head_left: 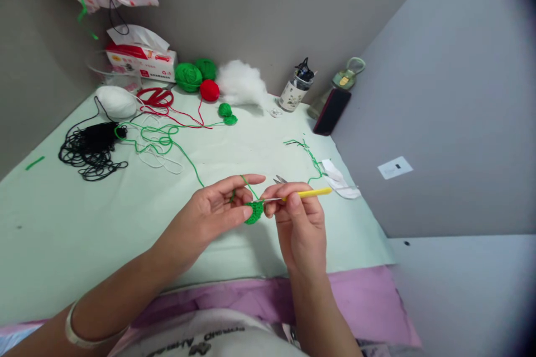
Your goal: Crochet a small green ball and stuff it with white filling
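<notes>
My left hand (218,206) pinches a small green crochet piece (254,213) between thumb and fingers. Green yarn (190,162) runs from the table to this hand and passes over its raised index finger. My right hand (302,223) is closed round a crochet hook (312,193) with a yellow handle. Its thin metal shaft reaches left to the top edge of the green piece, but the exact stitch is too small to make out. Behind my right fingers, the tips of a pair of scissors (280,179) show, the rest hidden.
White yarn (116,102), black yarn (96,148), green balls (188,77), a red ball (210,90) and white stuffing (242,83) lie along the back. A tissue box (144,64), a pen cup (293,93), a phone (333,111) and a bottle (345,78) stand near the walls.
</notes>
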Demonstrator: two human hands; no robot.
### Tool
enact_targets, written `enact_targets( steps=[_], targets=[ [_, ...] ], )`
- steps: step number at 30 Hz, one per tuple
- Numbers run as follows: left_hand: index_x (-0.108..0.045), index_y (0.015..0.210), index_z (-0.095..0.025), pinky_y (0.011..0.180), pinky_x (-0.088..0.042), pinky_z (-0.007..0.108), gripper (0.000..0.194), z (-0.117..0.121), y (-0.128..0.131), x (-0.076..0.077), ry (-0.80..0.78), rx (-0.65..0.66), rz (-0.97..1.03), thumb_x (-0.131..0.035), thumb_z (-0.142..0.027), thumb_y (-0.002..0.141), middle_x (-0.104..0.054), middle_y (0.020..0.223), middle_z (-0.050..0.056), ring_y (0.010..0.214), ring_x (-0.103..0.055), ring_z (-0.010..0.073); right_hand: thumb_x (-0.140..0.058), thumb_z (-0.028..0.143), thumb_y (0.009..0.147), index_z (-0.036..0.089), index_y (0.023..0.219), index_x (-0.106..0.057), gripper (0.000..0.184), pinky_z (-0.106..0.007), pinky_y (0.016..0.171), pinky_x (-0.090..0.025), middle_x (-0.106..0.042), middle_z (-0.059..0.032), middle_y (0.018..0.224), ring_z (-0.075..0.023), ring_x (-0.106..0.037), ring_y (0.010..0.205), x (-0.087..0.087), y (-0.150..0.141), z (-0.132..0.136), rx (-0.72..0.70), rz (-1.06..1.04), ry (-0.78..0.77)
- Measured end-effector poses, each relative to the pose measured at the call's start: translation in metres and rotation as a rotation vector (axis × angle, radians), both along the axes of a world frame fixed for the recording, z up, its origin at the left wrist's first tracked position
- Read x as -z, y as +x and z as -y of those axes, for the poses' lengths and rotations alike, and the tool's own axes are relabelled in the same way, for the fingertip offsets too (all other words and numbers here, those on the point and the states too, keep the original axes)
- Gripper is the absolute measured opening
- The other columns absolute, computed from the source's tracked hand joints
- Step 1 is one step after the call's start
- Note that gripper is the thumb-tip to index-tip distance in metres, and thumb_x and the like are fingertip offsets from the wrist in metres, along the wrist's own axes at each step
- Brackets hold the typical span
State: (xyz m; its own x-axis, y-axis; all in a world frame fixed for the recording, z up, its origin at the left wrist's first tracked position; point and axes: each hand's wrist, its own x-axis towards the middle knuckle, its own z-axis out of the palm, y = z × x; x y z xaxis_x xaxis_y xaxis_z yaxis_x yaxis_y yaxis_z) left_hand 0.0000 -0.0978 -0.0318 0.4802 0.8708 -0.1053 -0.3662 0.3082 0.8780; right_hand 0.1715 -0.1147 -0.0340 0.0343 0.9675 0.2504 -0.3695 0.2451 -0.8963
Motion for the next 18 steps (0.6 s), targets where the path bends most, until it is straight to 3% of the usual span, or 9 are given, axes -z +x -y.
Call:
enact_targets(
  steps=[6, 11, 15, 18],
  targets=[
    [-0.072, 0.123, -0.034, 0.086, -0.044, 0.026, 0.035, -0.001, -0.001, 0.000, 0.076, -0.037, -0.110, -0.075, -0.027, 0.089, -0.060, 0.091, -0.003, 0.089, -0.055, 0.0123, -0.053, 0.026, 0.103, 0.023, 0.097, -0.071, 0.019, -0.029, 0.073, -0.053, -0.074, -0.0027, 0.093, -0.0132, -0.066, 0.079, 0.000, 0.005, 0.004, 0.020, 0.156, 0.099],
    [-0.074, 0.120, -0.034, 0.089, -0.042, 0.028, 0.033, 0.001, -0.001, -0.003, 0.154, -0.107, -0.256, -0.071, -0.020, 0.089, -0.060, 0.090, -0.003, 0.090, -0.055, 0.0136, -0.050, 0.016, 0.103, 0.023, 0.101, -0.070, 0.021, -0.034, 0.079, -0.056, -0.073, -0.0040, 0.095, -0.0163, -0.069, 0.086, -0.007, 0.008, 0.011, 0.136, 0.463, 0.259],
    [-0.076, 0.116, -0.035, 0.091, -0.041, 0.027, 0.037, 0.005, 0.004, -0.005, 0.254, -0.243, -0.376, -0.069, -0.014, 0.086, -0.060, 0.089, -0.003, 0.091, -0.054, 0.0139, -0.051, 0.008, 0.099, 0.022, 0.110, -0.067, 0.024, -0.036, 0.085, -0.057, -0.074, -0.0063, 0.100, -0.0188, -0.070, 0.095, -0.007, 0.006, 0.014, 0.204, 0.796, 0.472],
    [-0.076, 0.117, -0.036, 0.088, -0.042, 0.026, 0.041, 0.007, 0.007, -0.005, 0.239, -0.314, -0.340, -0.073, -0.013, 0.083, -0.061, 0.087, -0.003, 0.087, -0.052, 0.0130, -0.056, 0.004, 0.094, 0.020, 0.116, -0.068, 0.030, -0.035, 0.079, -0.058, -0.074, -0.0104, 0.106, -0.0208, -0.070, 0.096, 0.003, 0.001, 0.014, 0.377, 1.075, 0.711]
  ],
)
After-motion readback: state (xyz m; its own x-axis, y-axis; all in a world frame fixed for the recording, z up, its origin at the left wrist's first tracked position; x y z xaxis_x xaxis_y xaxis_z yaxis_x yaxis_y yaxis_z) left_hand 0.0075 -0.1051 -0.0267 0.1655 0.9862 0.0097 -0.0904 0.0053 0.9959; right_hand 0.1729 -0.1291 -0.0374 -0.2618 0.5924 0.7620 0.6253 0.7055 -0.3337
